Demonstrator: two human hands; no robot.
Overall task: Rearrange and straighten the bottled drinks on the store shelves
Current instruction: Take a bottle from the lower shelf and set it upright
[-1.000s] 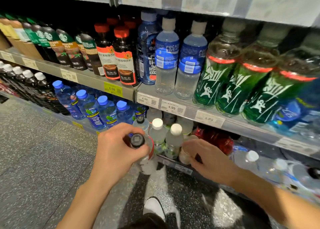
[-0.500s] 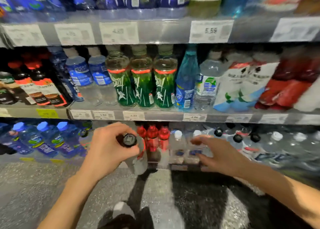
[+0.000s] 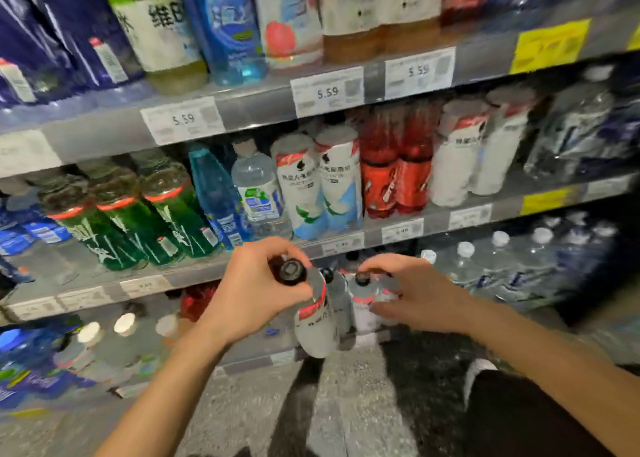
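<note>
A black-capped bottle (image 3: 313, 313) is gripped at the neck by the left hand (image 3: 254, 295), held just off the bottom shelf (image 3: 263, 354), while the right hand (image 3: 414, 299) rests w/ curled fingers on shelved bottles (image 3: 363, 294); step judged: re-slotting, next needing a gap beside them.

You have a single head-worn wide-angle view, so no second view overlaps it. It looks forward and down at close range onto the store shelves (image 3: 263, 117), which run tilted across the frame. Your left hand (image 3: 252, 297) and right hand (image 3: 415, 294) sit low in the centre, forearms entering from the bottom edge. Motion blur softens the edges, the right above all
</note>
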